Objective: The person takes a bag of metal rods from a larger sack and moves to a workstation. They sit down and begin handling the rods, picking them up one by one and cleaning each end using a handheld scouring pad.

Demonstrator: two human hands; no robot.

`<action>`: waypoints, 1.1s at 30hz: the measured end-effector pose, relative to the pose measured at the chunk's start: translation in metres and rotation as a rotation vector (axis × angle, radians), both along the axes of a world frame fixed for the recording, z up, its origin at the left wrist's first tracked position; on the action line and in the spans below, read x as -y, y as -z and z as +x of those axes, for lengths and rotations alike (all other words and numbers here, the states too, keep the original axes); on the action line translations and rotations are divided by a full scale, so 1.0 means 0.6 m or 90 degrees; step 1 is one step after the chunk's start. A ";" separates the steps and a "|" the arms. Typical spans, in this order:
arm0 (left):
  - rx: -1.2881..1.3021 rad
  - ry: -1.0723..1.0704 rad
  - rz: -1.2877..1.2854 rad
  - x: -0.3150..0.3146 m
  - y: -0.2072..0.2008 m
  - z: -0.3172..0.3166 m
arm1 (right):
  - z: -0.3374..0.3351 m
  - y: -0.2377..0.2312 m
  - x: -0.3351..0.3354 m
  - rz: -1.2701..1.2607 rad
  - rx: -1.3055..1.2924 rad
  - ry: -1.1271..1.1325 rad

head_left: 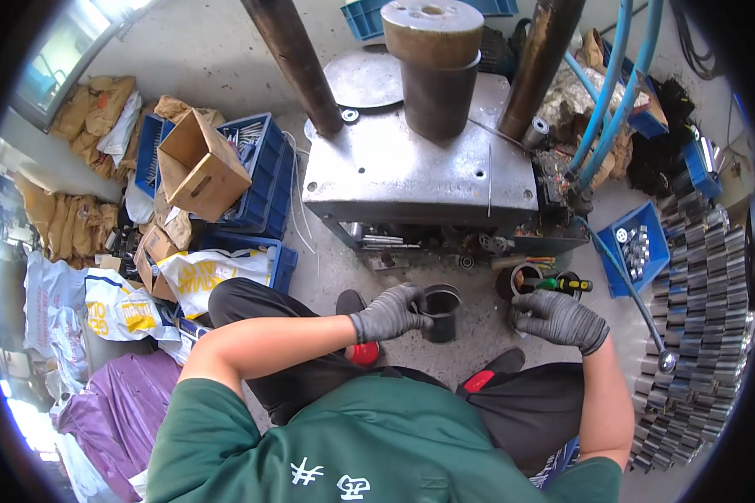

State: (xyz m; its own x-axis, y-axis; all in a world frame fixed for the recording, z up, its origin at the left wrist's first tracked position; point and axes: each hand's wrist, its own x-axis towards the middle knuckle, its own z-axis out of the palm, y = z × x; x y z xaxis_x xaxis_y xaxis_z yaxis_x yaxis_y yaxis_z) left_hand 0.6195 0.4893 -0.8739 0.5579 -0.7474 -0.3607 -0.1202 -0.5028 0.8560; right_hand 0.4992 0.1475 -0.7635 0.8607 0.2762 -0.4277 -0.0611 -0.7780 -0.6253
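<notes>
My left hand [392, 313], in a grey knit glove, grips the side of a black open-topped metal cylinder [441, 325] that stands upright in front of me. My right hand [559, 321], gloved alike, has its fingers curled together beside the dark round containers. Whatever those fingers hold, if anything, is hidden. Just beyond it a screwdriver [564, 285] with a green, yellow and black handle lies across the dark round containers [507, 283].
A heavy steel press [419, 180] with a central ram and two posts stands ahead. Blue crates [264, 189] and a cardboard box [201, 168] are at left. To the right are a blue bin of metal parts [617, 267], a blue hose [608, 101] and stacked metal cylinders [700, 318].
</notes>
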 end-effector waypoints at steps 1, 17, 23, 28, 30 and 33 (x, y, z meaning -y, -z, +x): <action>-0.009 0.009 -0.003 0.008 0.040 0.005 | 0.000 -0.011 -0.002 0.006 0.030 0.006; 0.528 -0.352 0.000 0.141 0.280 0.239 | -0.023 -0.004 0.013 0.023 0.020 0.048; 0.337 -0.325 0.165 0.145 0.259 0.261 | -0.034 -0.016 0.017 -0.007 0.126 0.036; 0.373 -0.346 -0.071 0.138 0.274 0.224 | -0.022 -0.015 0.002 0.025 0.192 0.002; 0.326 -0.269 -0.070 0.141 0.227 0.170 | -0.031 -0.020 -0.006 -0.001 0.285 -0.043; -0.275 -0.223 0.002 0.122 0.100 0.089 | -0.041 -0.018 -0.011 0.025 0.241 0.003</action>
State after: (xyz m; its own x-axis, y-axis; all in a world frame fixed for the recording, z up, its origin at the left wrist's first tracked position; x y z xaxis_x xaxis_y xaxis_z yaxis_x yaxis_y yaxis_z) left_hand 0.6727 0.4162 -0.9339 0.5743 -0.5418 -0.6138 0.4163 -0.4522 0.7888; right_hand 0.4744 0.1544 -0.7527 0.9570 0.2820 -0.0681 0.1770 -0.7535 -0.6332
